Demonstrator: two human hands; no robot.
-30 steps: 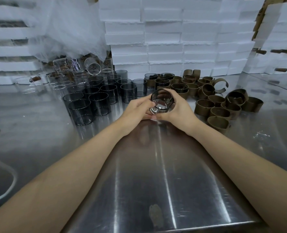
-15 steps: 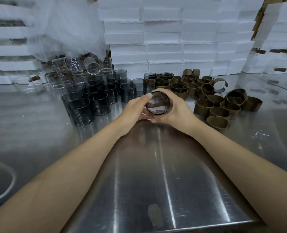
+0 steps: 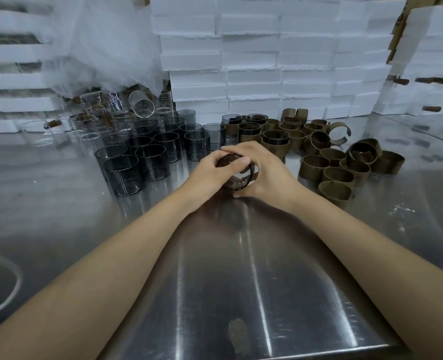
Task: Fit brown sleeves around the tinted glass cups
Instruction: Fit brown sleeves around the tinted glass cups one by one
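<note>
Clamping one tinted glass cup in curled fingers, left hand and right hand hold it tilted; a slip drops glass onto the counter beneath, scattering brown sleeves just right.

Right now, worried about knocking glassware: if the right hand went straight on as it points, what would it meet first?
Gripping the cup, the right hand points toward the unsleeved tinted cups; the nearest one probably comes first, depth unclear.

Slid left hand up, thumb now across the rim of the tinted glass cup. Turned the cup a bit too.
</note>
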